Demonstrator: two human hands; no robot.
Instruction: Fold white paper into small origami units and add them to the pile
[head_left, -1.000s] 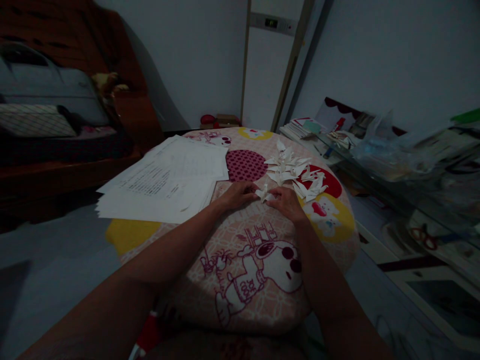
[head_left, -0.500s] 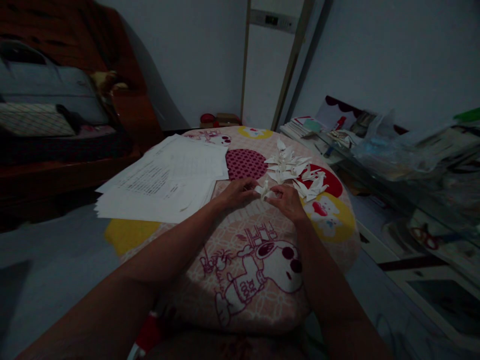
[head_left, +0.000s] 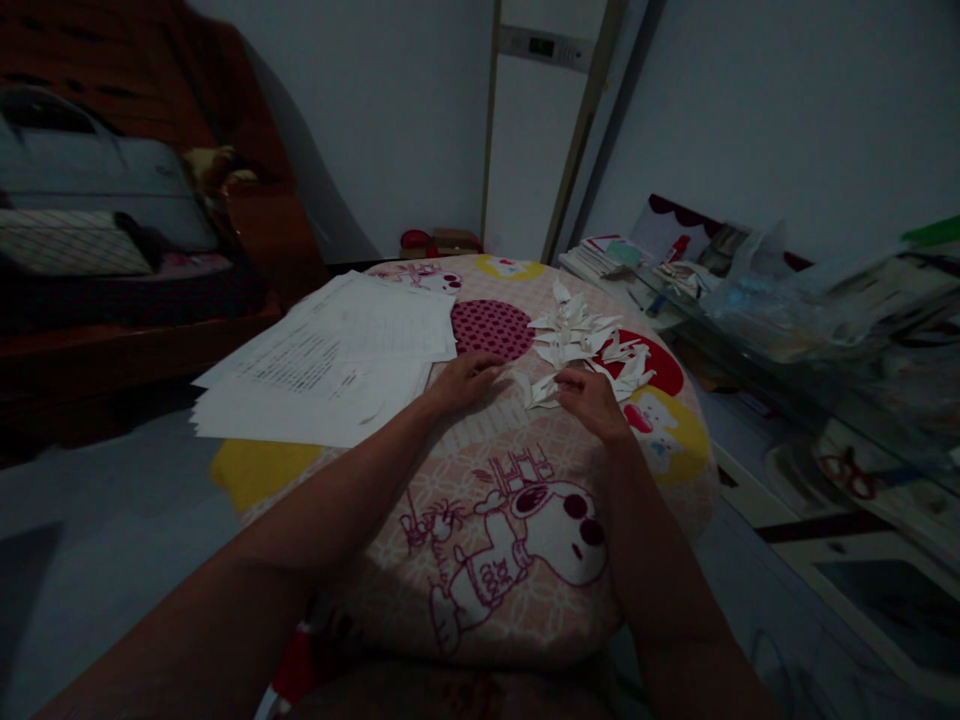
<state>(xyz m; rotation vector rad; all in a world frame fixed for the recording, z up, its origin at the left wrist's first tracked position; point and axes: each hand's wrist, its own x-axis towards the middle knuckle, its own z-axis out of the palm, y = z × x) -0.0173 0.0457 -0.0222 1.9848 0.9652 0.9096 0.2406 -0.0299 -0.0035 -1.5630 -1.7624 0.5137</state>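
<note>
A folded white paper crane (head_left: pixel 541 393) is pinched at its right side by my right hand (head_left: pixel 592 402), low over the round table. To its left, my left hand (head_left: pixel 466 384) rests near the cloth, fingers loosely stretched and apart from the crane. Just beyond the hands lie several more paper cranes (head_left: pixel 564 318), bunched together. Others (head_left: pixel 631 366) sit to the right, over a red patch of the cloth.
A loose stack of printed paper sheets (head_left: pixel 337 350) covers the table's left side. The patterned tablecloth (head_left: pixel 517 600) reaches toward me. A glass-topped stand (head_left: pixel 720 330) with plastic bags and papers is at right, a wooden seat (head_left: pixel 274 225) with bags at left.
My left hand has let go of the paper crane and drawn back slightly left. My right hand has moved a little right, with the crane still in its fingers.
</note>
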